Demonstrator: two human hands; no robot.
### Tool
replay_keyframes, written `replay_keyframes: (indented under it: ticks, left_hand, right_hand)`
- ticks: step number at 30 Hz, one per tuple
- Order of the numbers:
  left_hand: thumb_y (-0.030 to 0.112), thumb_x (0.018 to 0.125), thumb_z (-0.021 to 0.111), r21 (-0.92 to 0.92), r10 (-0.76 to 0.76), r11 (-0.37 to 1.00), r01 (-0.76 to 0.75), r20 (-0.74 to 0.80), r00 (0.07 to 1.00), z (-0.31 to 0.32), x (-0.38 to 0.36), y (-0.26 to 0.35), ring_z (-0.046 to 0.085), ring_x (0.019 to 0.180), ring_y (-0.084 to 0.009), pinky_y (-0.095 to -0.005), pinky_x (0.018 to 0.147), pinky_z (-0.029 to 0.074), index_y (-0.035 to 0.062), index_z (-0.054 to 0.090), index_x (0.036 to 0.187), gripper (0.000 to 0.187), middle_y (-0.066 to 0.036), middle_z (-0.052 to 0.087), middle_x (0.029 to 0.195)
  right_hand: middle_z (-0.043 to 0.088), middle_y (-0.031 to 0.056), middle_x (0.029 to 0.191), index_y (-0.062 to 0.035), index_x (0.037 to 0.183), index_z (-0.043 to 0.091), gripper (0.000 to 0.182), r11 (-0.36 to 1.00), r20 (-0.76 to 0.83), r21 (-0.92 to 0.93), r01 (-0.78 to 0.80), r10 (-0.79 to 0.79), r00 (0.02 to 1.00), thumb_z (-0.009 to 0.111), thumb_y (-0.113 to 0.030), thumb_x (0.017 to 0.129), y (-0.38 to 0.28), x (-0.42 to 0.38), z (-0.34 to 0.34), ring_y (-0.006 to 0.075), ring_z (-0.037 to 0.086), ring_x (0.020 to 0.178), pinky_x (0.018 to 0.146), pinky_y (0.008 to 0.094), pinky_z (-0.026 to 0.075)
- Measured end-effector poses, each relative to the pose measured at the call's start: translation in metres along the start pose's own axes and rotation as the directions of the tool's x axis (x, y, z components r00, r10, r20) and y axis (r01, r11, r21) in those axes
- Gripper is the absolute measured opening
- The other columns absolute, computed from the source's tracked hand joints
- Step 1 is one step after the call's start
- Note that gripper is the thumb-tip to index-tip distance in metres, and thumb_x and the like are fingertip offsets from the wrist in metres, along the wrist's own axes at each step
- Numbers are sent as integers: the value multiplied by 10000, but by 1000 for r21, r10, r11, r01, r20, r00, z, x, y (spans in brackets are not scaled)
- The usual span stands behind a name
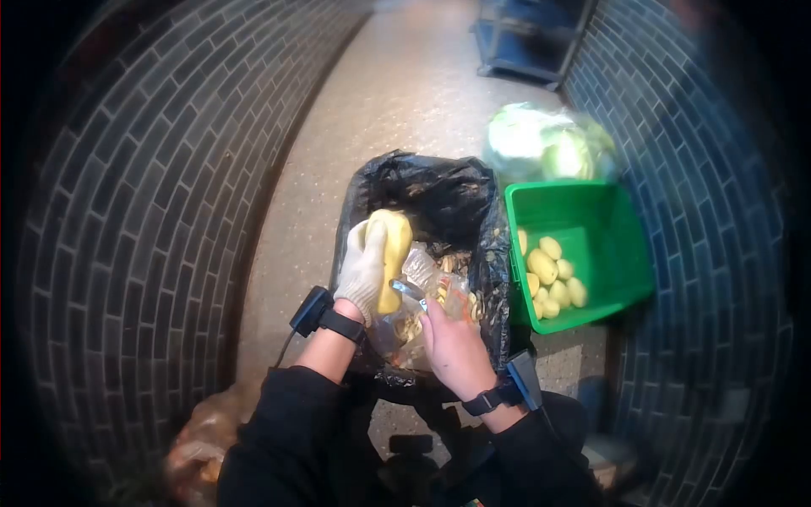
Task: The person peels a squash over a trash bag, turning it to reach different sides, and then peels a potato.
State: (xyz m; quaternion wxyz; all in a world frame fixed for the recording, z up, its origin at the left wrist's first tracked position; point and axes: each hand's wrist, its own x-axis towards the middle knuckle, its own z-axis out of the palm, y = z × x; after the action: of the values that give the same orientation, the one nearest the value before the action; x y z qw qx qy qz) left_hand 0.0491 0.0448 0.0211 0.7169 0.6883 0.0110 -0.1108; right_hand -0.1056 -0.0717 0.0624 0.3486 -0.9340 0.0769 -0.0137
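My left hand (pixel 361 269), in a white knit glove, is wrapped round a long peeled yellow potato (pixel 392 258) above the bin. In my bare right hand (pixel 460 351) is a peeler (pixel 408 292), its metal head close against the potato's lower right side. Below both hands stands a bin lined with a black bag (pixel 486 198). Peelings (pixel 456 262) and crumpled clear plastic (pixel 420 266) lie inside it. Each wrist wears a black strap with a small device.
Right of the bin, a green crate (pixel 612 253) holds several peeled potatoes (pixel 543 266). Behind it lies a clear bag of cabbages (pixel 557 144). A wheeled rack (pixel 528 42) stands farther back. Brick walls (pixel 135 194) flank both sides; a net sack (pixel 203 448) sits lower left.
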Motion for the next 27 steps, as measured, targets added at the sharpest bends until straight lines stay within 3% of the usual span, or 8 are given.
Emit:
replay_keyframes:
  ticks: [3,5,8,10,12,16,23,27]
  left_hand:
    - [453,1030,494,-46,-5,999,5,-7,1000,-4,11,-17,613,1036,-205,-339,870,534,59,462,1363,516,-128,586,1222]
    - [453,1042,465,125,180,978,-166,-114,977,-9,17,-28,634,913,-195,-351,742,566,71,481,1315,469,-115,590,1173]
    - [663,975,424,-495,-233,854,157,-95,968,-34,54,-41,629,716,-225,-358,599,556,103,590,1133,605,-101,633,938]
    - [757,917,420,-570,-255,807,156,-97,962,-27,29,12,621,660,-233,-353,570,552,119,619,1081,688,-82,632,834]
    - [766,902,444,-642,-310,676,363,200,930,-26,13,30,622,652,-222,-340,561,554,119,618,1085,693,-67,633,830]
    - [684,942,487,-387,-275,837,387,315,908,0,-11,12,620,637,-178,-296,553,535,128,630,1087,593,-42,650,846]
    - [514,1030,453,38,15,999,-20,134,991,29,-27,-39,585,751,-148,-301,610,517,129,550,1222,440,-41,624,984]
    - [482,1041,452,182,45,982,-53,46,998,28,-27,-32,594,802,-153,-303,639,526,121,502,1288,440,-67,601,1075]
  right_hand:
    - [652,215,709,-24,1180,540,262,997,-23,-54,51,-52,998,490,-230,1025,-3,-1,-12,392,655,643,595,485,519]
    - [656,217,716,-29,1175,544,261,993,30,-86,77,-75,997,491,-236,1025,-1,-4,-13,390,658,645,598,485,521]
    - [648,234,715,-40,1147,564,237,988,109,-82,129,-120,987,510,-226,1010,8,-13,-6,409,657,669,613,504,517]
    - [635,247,706,-46,1123,581,214,988,140,-40,151,-144,980,528,-210,996,13,-16,-5,432,653,690,625,523,512]
    - [635,247,709,-58,1109,590,208,994,-35,-50,99,-101,994,530,-220,994,20,-9,-13,437,650,699,623,524,510]
    - [678,247,958,-46,1226,598,310,994,-184,98,56,-38,982,481,-242,1017,31,4,-29,439,656,827,733,511,524]
    - [666,265,873,1,1224,594,315,997,-294,80,13,12,956,493,-216,1020,33,8,-26,446,655,820,704,504,513]
    - [658,259,806,-3,1224,573,300,998,-229,-57,34,-46,972,497,-204,1014,33,8,-10,444,653,744,667,509,519]
